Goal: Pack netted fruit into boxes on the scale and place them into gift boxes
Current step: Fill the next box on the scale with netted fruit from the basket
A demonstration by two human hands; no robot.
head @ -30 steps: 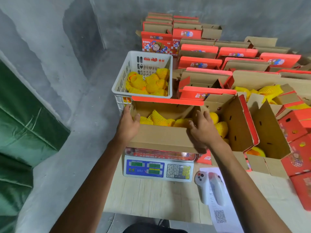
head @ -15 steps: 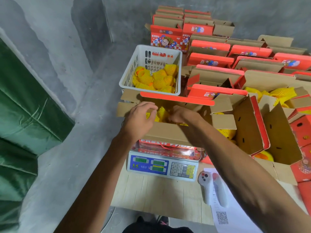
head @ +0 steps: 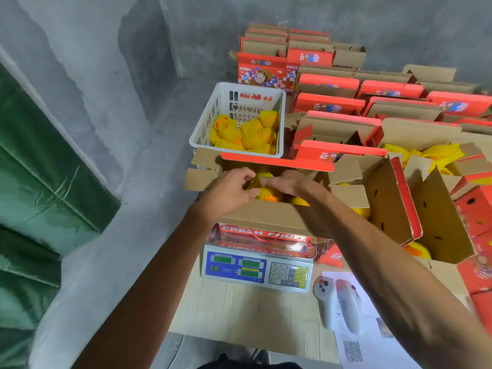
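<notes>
Head view: left hand [head: 226, 191] and right hand [head: 288, 183] both down inside the open box [head: 271, 217] on the scale [head: 257, 269], fingers curled round a netted fruit [head: 266, 191] at the box's middle. Left grip clamped on the yellow foam net, thumb and fingers pinching it; right grip curled over the same fruit from the other side. More netted fruit visible just right of it in the box. Box flaps spread outward, red far flap up. Scale set on the pale wooden counter [head: 239, 310]. Behind the box, touching its far flap, a white basket [head: 213, 121] holding more netted fruit. Right of the scale, open gift boxes [head: 394, 203], some with fruit inside; farther back, rows of red ones. Near the scale's right corner, a white handheld device [head: 338, 302] lying on a paper sheet [head: 370, 344] with a QR code.
</notes>
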